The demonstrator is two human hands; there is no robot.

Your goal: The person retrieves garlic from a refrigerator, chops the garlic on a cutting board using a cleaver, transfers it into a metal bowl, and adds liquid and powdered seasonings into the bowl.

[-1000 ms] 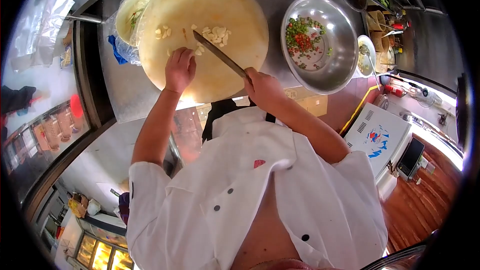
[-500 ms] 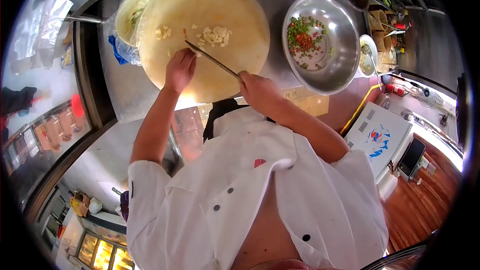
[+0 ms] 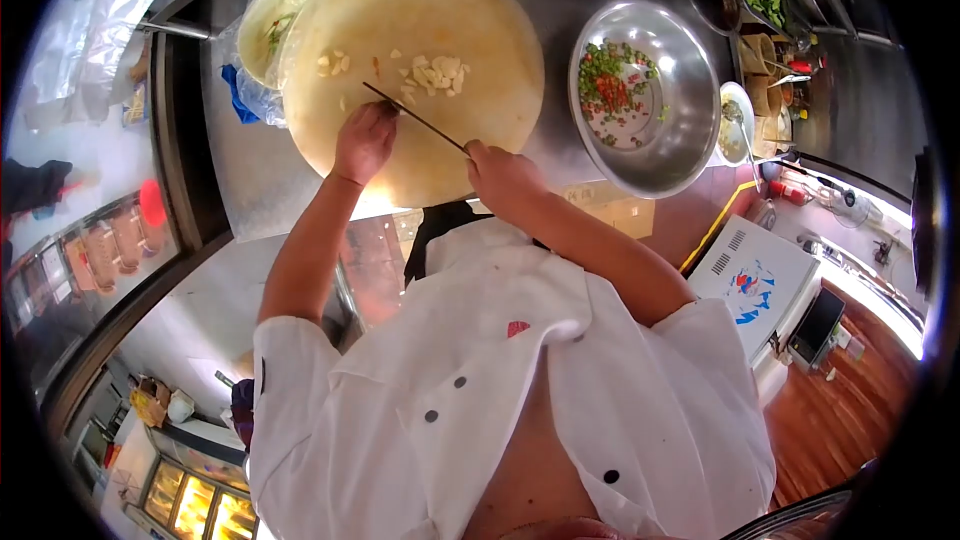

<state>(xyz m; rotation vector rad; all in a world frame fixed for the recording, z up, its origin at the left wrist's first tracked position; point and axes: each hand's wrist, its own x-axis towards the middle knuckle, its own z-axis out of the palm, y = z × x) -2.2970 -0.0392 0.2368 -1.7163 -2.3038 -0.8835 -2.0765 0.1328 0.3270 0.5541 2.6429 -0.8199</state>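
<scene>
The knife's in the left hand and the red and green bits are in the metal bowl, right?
Not quite: the head view shows the knife in the right hand. The red and green bits are in the metal bowl.

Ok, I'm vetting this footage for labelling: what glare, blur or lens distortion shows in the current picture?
Head view: fisheye curvature bends the surroundings, with black corners; head view, glare: bright highlights on the steel bowl, whitish shine on the clear plastic at upper left; head view, focus: the knife looks fairly sharp, but finger detail on the left hand is hard to make out.
</scene>
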